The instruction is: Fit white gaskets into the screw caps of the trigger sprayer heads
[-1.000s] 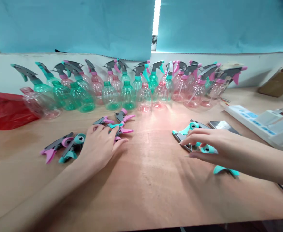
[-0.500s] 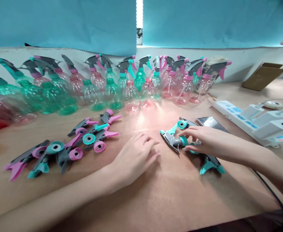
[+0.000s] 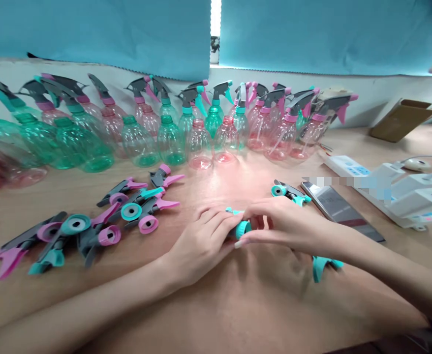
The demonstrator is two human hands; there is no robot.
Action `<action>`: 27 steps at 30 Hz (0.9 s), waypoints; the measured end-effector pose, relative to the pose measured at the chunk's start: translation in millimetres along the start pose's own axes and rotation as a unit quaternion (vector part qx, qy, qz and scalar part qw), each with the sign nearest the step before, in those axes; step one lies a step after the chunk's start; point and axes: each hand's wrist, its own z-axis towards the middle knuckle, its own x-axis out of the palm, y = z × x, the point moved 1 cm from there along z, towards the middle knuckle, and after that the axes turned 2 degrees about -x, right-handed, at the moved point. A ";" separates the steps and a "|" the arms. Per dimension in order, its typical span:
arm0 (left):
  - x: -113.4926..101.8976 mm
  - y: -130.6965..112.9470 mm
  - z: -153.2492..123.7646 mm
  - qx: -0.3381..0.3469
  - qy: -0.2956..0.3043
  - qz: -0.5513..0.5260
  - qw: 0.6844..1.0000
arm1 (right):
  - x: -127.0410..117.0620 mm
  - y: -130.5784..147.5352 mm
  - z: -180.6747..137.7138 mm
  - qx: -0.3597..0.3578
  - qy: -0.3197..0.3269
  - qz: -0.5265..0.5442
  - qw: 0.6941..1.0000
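My left hand [image 3: 203, 241] and my right hand [image 3: 282, 226] meet at the middle of the wooden table [image 3: 238, 305]. Both close round one teal spray trigger head [image 3: 241, 227], most of it hidden by the fingers. Another teal and grey trigger head [image 3: 289, 191] lies just beyond my right hand, and a teal trigger lever [image 3: 323, 265] pokes out under my right wrist. A pile of several pink and teal trigger heads [image 3: 127, 211] lies to the left of my left hand.
Rows of green and pink plastic bottles [image 3: 171, 142], some with trigger heads fitted, stand along the back. A phone [image 3: 339, 209] lies right of my hands. A white power strip [image 3: 385, 187] with plugs and a cardboard box [image 3: 400, 118] sit at the far right.
My right hand has brought a teal trigger head leftward to the table's middle. My left hand has left the pile on the left and closed on the same head.
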 end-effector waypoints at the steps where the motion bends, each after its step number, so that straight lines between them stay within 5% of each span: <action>1: -5.3 2.1 -4.7 -0.001 -0.015 -0.002 1.000 | -0.2 6.6 4.2 -0.008 0.000 0.025 1.000; 6: -29.2 13.4 -30.6 -0.046 -0.054 -0.068 0.995 | -8.9 38.1 24.2 -0.024 0.053 0.037 0.998; 11: -46.0 20.7 -46.1 -0.079 -0.097 -0.098 0.987 | -20.8 56.9 43.1 -0.046 0.004 -0.017 0.999; 16: -46.5 23.8 -48.3 -0.124 -0.099 -0.116 0.981 | -14.4 66.5 55.5 -0.080 -0.013 0.005 0.997; 21: -44.8 26.1 -50.8 -0.096 -0.082 -0.144 0.981 | -11.8 65.0 57.0 -0.099 -0.004 0.003 0.995; 27: -45.9 26.8 -53.6 -0.155 -0.063 -0.132 0.977 | -5.0 69.0 48.9 -0.040 -0.042 -0.071 0.996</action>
